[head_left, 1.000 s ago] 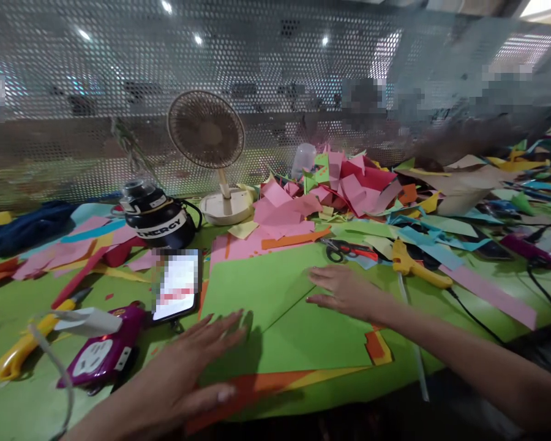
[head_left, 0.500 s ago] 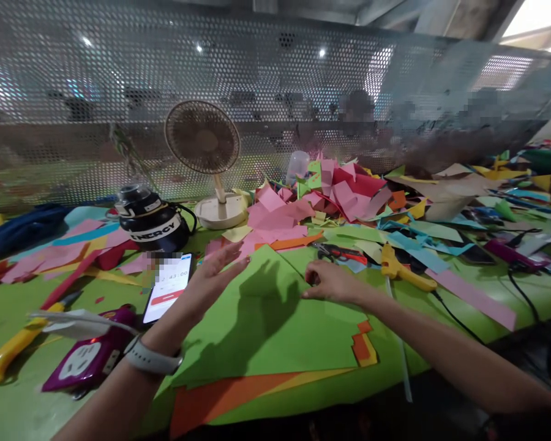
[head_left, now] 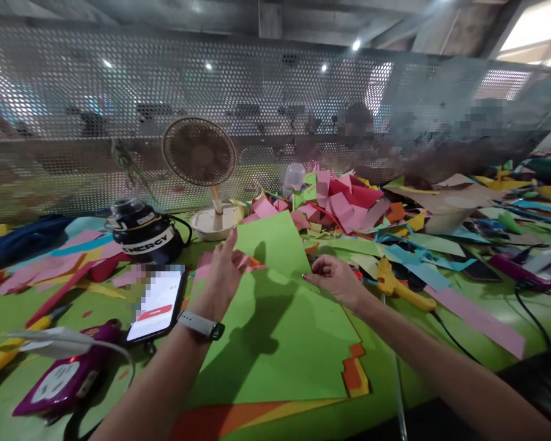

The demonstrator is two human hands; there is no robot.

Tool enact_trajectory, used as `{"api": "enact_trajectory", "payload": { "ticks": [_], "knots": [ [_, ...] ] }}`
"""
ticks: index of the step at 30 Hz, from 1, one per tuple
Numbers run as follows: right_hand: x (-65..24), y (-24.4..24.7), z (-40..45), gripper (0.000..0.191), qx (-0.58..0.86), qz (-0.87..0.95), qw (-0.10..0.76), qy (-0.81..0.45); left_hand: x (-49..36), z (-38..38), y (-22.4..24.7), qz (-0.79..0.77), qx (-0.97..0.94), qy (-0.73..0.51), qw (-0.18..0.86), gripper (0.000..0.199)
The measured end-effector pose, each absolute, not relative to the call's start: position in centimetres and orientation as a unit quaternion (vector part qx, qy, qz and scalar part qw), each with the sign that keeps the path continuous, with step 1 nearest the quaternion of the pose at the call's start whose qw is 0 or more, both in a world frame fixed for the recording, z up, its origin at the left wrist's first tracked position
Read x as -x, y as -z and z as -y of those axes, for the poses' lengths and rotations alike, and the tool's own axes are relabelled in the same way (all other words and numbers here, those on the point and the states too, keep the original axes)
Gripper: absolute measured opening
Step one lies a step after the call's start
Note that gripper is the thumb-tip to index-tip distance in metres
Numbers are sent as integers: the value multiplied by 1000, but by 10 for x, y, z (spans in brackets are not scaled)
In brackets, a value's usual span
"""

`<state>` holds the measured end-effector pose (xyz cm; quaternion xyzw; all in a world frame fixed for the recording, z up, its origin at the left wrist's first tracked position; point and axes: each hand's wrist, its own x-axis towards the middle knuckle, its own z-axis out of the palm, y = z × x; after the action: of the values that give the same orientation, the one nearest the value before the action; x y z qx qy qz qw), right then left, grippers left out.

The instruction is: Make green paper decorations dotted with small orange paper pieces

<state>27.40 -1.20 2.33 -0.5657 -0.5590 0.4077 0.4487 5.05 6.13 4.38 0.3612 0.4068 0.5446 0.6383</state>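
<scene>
A light green sheet of paper (head_left: 273, 242) is tilted up above a larger stack of green paper (head_left: 275, 343). My right hand (head_left: 337, 278) has curled fingers, with thumb and fingertip pinching at the tilted sheet's lower right edge. At its upper left edge is my left hand (head_left: 223, 266), thumb and fingers apart; whether a fingertip presses the paper is hard to see. Orange and yellow layers (head_left: 356, 373) stick out below the stack at its stepped right corner. A watch (head_left: 202, 324) circles my left wrist.
Left of the stack lie a phone (head_left: 158, 306), a purple power strip (head_left: 68, 370) and a black jug (head_left: 142, 229). A small fan (head_left: 199, 153) stands behind. Pink paper scraps (head_left: 344, 205) pile at the back; a yellow glue gun (head_left: 401, 288) with its cord lies right.
The smaller green sheet has come up at its far side. My left hand has moved to its left edge, and my right hand has shifted slightly at its right side. The camera view has tilted.
</scene>
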Motion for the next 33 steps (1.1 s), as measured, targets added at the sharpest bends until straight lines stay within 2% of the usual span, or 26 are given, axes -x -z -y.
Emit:
{"api": "enact_trajectory", "payload": {
  "ticks": [3, 6, 10, 15, 19, 26, 29, 33],
  "knots": [
    [-279, -23, 13, 40, 553, 546, 468, -420, -65, -56, -42, -375, -343, -534, 676, 27],
    [-282, -27, 15, 39, 538, 536, 479, -440, -71, -49, -39, -364, -354, -526, 682, 27],
    [-278, -38, 14, 49, 495, 532, 488, -483, -69, -38, -34, -359, -395, -501, 681, 27],
    [-267, -47, 7, 36, 457, 528, 512, -500, -51, -30, -38, -348, -565, -477, 576, 29],
    [-271, -51, 7, 30, 464, 505, 557, -468, -20, -37, -49, -372, -564, -532, 511, 39],
    [-276, -54, 7, 31, 477, 482, 586, -444, 7, -50, -45, -462, -556, -472, 505, 26],
    [-271, -55, 9, 31, 484, 486, 576, -445, 6, -52, -39, -479, -523, -480, 516, 31],
    [-267, -54, 12, 30, 494, 492, 561, -446, 6, -54, -33, -410, -536, -511, 532, 27]
  ]
}}
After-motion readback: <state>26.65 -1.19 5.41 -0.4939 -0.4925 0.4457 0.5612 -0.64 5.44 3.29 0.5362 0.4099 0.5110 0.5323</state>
